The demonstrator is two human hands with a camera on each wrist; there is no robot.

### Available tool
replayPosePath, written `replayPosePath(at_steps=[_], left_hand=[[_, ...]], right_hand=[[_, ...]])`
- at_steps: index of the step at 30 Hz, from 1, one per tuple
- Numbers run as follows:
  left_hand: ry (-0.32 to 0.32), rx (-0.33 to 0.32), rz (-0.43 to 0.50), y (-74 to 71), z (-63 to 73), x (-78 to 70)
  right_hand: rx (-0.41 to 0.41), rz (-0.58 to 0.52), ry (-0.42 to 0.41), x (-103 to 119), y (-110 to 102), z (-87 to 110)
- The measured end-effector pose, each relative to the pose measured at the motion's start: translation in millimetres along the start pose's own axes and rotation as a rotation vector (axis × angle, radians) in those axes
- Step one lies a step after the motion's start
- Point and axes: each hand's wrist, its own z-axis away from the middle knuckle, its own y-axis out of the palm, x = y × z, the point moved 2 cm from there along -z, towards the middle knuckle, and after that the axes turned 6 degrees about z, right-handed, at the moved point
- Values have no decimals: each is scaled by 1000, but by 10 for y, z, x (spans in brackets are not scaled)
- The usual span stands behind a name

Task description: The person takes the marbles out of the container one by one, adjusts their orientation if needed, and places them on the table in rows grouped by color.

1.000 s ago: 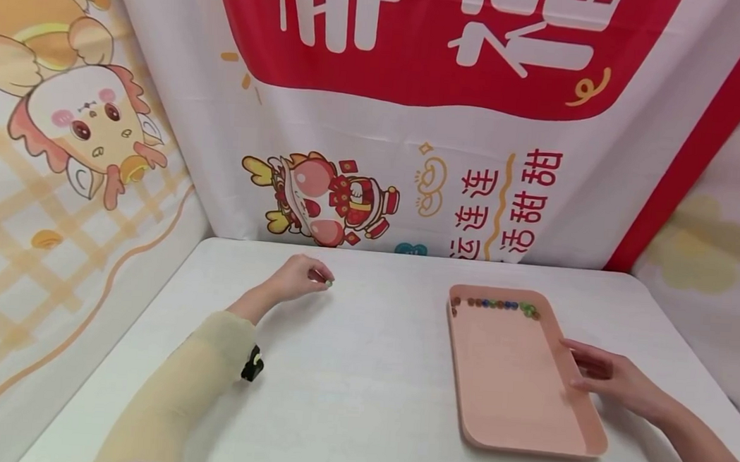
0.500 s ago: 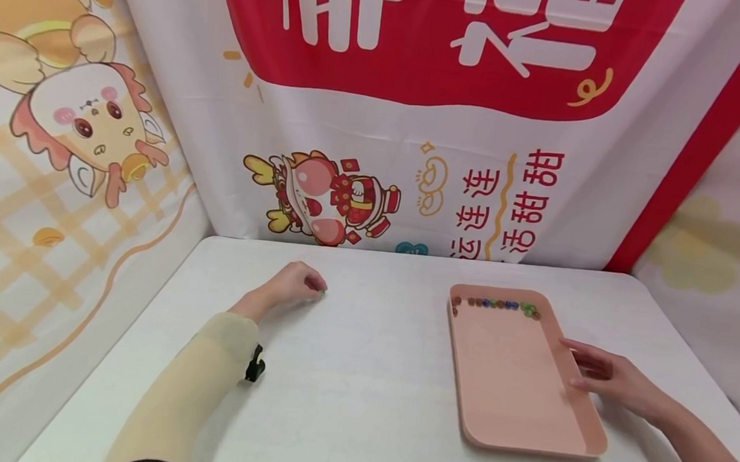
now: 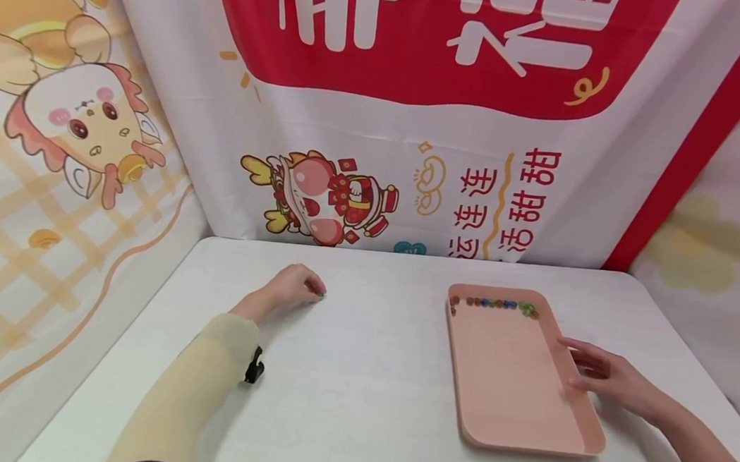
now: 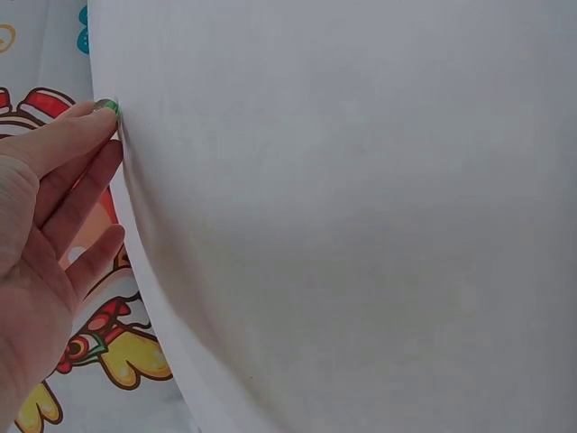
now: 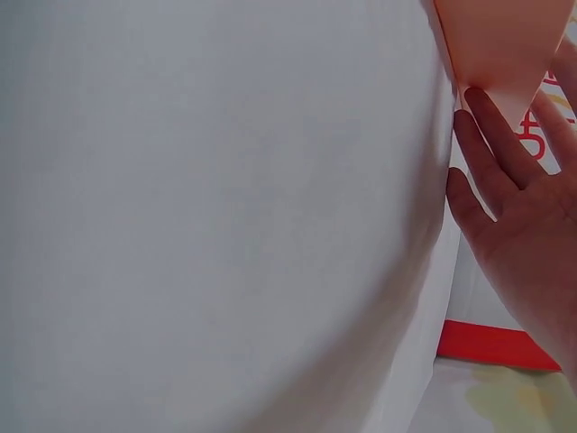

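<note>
My left hand is low over the white table at its back left, pinching a small green marble between thumb and fingertips. Only a sliver of the marble shows; in the left wrist view the other fingers spread loosely below it. On the right lies a pink rectangular tray, where my right hand holds the right rim. Thumb and index fingertip reach the rim's top, while the other fingers lie along the outer wall. Several marbles, brown, blue and green, line the tray's far end.
A white cloth banner with red print hangs right behind the table's back edge. Printed cloth walls close off the left and right sides. White tabletop stretches between the left hand and the tray.
The left hand has come slightly down and toward the body with the marble in its fingertips, then nearly stopped. The right hand and tray have kept their places.
</note>
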Motion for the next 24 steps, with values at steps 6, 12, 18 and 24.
replayPosePath(at_steps=[6,12,18,24], left_hand=[[-11,-8,3,5,14,4],[-23,0,27,2,12,-8],[-10,-2,47,-60,30,-5],[58,-28,82,-98,13,-82]], right_hand=[[3,-19,-32,-8,0,-1],[2,-23,-45,-34,-6,10],[14,-34,-65,-42,5,15],[5,11,-49,-31,-2,8]])
